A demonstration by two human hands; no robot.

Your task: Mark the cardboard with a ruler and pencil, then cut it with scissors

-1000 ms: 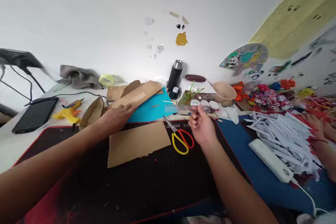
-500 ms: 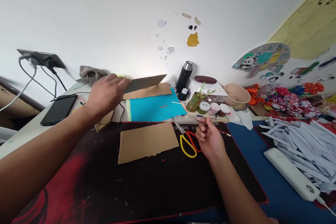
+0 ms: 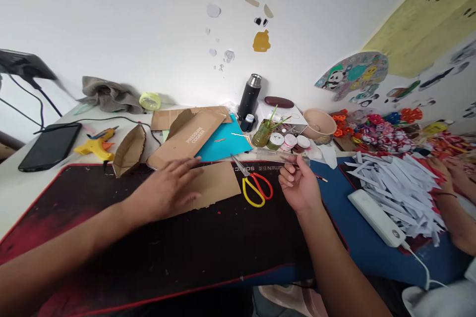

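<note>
My left hand (image 3: 167, 188) is over a flat brown cardboard piece (image 3: 219, 185) on the black desk mat, fingers stretched out and covering its left part. My right hand (image 3: 300, 185) is raised over the mat's right side, fingers curled round a thin pencil (image 3: 322, 178) whose end shows behind the hand. Scissors (image 3: 256, 190) with one yellow and one red handle lie between the hands, blades pointing away. A clear ruler (image 3: 269, 154) lies just beyond. Behind my left hand, a cardboard piece printed "PRESSURE COOKER" (image 3: 189, 138) leans across blue paper (image 3: 226, 144).
At left are a yellow glue gun (image 3: 94, 148), a curved cardboard shape (image 3: 130, 151) and a phone (image 3: 50, 146). Paint jars (image 3: 275, 141) and a thermos (image 3: 250, 96) stand at the back. At right, another person's hands (image 3: 444, 176) are beside white paper strips (image 3: 397, 188).
My left hand has put the raised cardboard piece down at the back and come over the piece on the mat. The view has turned right, bringing another person's hands in. My right hand keeps the pencil.
</note>
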